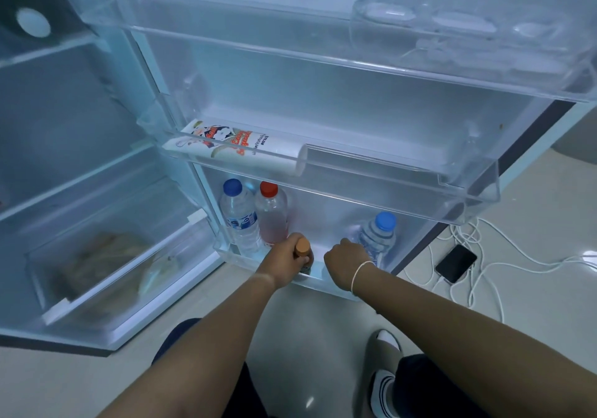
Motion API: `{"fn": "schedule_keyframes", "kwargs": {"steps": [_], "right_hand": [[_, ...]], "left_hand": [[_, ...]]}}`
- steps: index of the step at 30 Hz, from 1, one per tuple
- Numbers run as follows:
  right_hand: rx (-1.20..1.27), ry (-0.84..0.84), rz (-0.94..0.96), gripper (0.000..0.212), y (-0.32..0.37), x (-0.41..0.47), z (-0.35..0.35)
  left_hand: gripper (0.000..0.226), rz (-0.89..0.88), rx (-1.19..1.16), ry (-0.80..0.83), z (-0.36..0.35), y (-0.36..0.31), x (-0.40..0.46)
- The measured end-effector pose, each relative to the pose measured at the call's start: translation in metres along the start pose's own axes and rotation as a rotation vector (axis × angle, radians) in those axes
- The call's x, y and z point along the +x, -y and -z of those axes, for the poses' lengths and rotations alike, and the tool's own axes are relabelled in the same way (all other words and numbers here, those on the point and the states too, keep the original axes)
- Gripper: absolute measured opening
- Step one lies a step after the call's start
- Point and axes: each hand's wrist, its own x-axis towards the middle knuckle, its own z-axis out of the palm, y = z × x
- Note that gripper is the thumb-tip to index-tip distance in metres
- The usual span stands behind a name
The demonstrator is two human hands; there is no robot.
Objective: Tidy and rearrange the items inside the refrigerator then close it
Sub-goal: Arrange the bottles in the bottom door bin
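1. You are looking down into an open fridge door (323, 101). Both your arms reach to its lowest bin (339, 283), near the floor.
2. Your left hand (286, 254) is closed around a small dark bottle (305, 257) with a tan cap. It grips just under the cap. The bottle stands roughly upright in the middle of the bin, against the front rim.
3. Your right hand (347, 261) is curled at the side of a water bottle (378, 235) with a blue cap, which leans at the right end of the bin. The fingers are hidden behind the knuckles, so I cannot tell whether they grip it or only touch it.
4. At the left end stand two more bottles, touching each other: a clear one (240, 215) with a dark blue cap, and a pink drink (273, 215) with a red cap.
5. On the shelf above, a white printed tube (239, 147) lies on its side.
6. The main compartment is to your left. Its bottom drawer (106, 265) holds blurred bagged items.
7. The step in hand looks like lining the bottles up. Slide the small bottle left until it sits just beside the pink drink, keeping it upright.
8. Stand the leaning water bottle straight, then bring it in next to the small one.
9. Keep hold low on each bottle as it moves, so none tips over the rim.
10. A phone (455, 262) and white cables (517, 256) lie on the floor to the right, clear of the door.
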Motion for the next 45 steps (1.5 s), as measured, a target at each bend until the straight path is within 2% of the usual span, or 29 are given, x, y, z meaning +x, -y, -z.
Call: {"fn": "schedule_keyframes", "kwargs": {"steps": [11,17,20,23,28,31,37,45], "right_hand": [[0.196,-0.182,0.059,0.037,-0.017,-0.002,-0.002],[0.244,-0.283,0.045,0.043,-0.026,-0.012,0.005],[0.118,-0.452,0.029,0.032,-0.034,-0.022,0.014],[0.102,-0.521,-0.118,0.023,-0.043,-0.033,0.019],[0.283,-0.464,-0.337,0.035,-0.054,-0.055,0.029],[0.464,-0.329,-0.349,0.041,-0.056,-0.059,0.03],[0.759,-0.261,-0.384,0.036,-0.062,-0.056,0.028],[0.66,-0.315,-0.362,0.028,-0.054,-0.072,0.027]], "left_hand": [[0.025,0.04,0.028,-0.011,0.0,-0.006,-0.002],[0.049,0.057,0.07,-0.009,0.003,-0.013,-0.009],[0.053,0.052,0.097,-0.006,0.005,-0.018,-0.012],[0.054,0.041,0.097,-0.022,0.007,-0.024,-0.015],[0.055,0.048,0.121,-0.024,0.008,-0.031,-0.02],[0.059,0.045,0.159,-0.011,0.006,-0.031,-0.023],[0.063,0.03,0.198,0.007,0.005,-0.031,-0.026],[0.059,-0.042,0.319,0.002,0.007,-0.045,-0.022]]}}
